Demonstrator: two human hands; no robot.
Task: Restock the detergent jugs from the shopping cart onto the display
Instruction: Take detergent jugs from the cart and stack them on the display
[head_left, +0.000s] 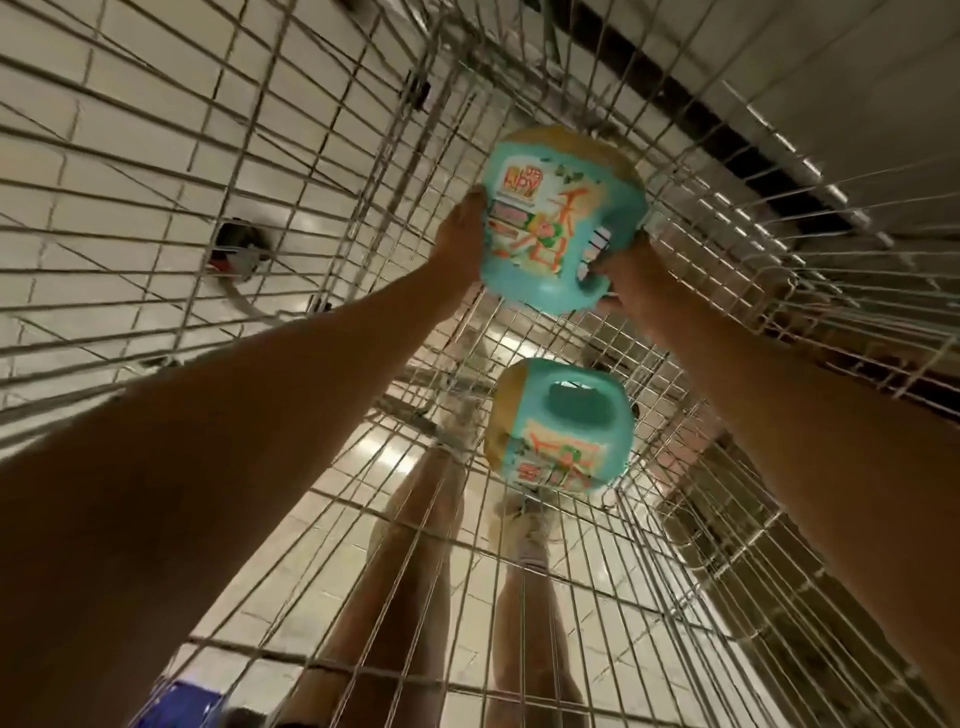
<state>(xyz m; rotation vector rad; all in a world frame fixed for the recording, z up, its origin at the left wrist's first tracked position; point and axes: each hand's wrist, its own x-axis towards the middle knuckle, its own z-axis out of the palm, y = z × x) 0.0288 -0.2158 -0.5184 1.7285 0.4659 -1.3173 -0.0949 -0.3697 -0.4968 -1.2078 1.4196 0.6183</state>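
- While the right hand (628, 267) curls its fingers (600, 267) through the handle of the upper jug (561, 208), the left hand (462, 234) clasps the opposite side, low inside the shopping cart (395, 156).
- A second jug (566, 431) lies on the cart's wire bottom, with floor tiles (47, 218) showing through it.
- The left hand's fingers are mostly hidden behind the jug.

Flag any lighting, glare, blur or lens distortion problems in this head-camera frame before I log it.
Head view: strong wide-angle distortion fans the wires of the cart outward; head view: glare patches shine on the floor tiles beneath; head view: the forearms look dark up front; head view: labels on the held jug and lower jug are soft, small print unreadable.
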